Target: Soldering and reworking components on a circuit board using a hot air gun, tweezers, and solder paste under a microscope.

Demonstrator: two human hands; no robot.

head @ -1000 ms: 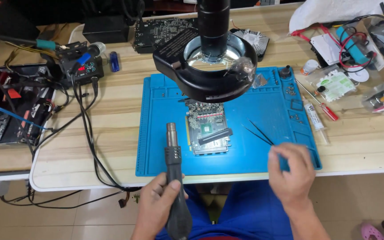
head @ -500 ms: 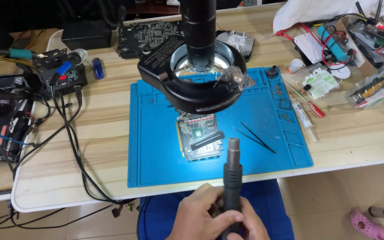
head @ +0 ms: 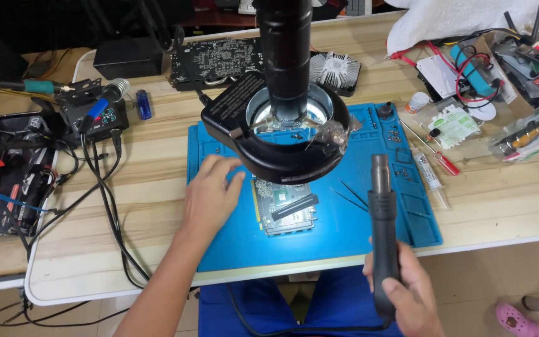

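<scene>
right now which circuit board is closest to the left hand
The small green board on the blue mat, just right of the left hand; the big black board lies far back.

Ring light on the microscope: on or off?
On. The ring light glows white inside its rim, and the circuit board on the blue mat beneath is brightly lit.

Bright, sharp; ring-lamp glow centre.

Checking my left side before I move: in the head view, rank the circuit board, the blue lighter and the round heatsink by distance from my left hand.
From the left hand:
1. Circuit board, just right, on the blue mat.
2. Blue lighter, up-left on the table.
3. Round heatsink, far up-right, behind the microscope.
</scene>
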